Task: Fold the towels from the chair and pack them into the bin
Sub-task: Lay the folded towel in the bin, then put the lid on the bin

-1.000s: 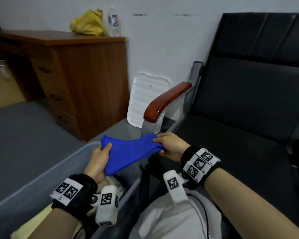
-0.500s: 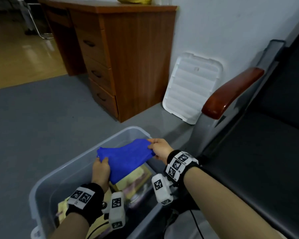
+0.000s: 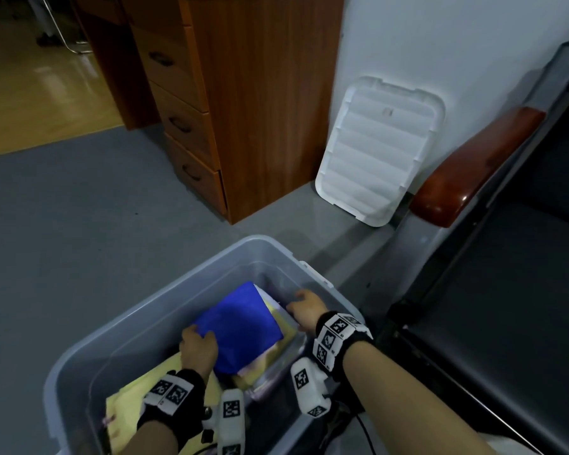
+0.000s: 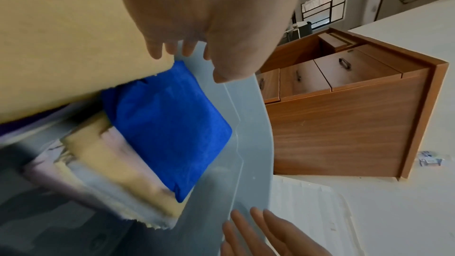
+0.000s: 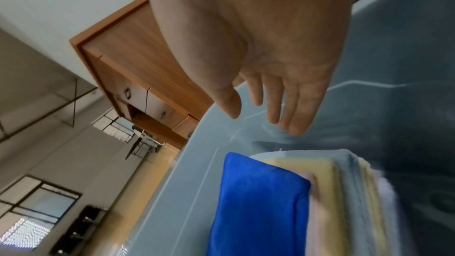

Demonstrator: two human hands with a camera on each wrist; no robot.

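Head view: folded blue towel [image 3: 240,330] lies atop towel stack [image 3: 276,353] near far right corner of storage bin [image 3: 165,290]. Left hand [image 3: 197,351] rests on towel's near left corner; right hand [image 3: 304,308] hangs beside stack's right edge, apart from towel. Risk: left hand lifting off could drag fold open or skew stack.

Left wrist view: left fingers [image 4: 157,50] loosely extended, gripping nothing, at towel's edge.

Right wrist view: right fingers [image 5: 293,104] straight, close together, empty, above bin's wall.

Blue towel [image 3: 240,326] now laid on the stack in the bin [image 3: 165,290]; right hand [image 3: 304,308] released, left hand [image 3: 199,351] at its edge
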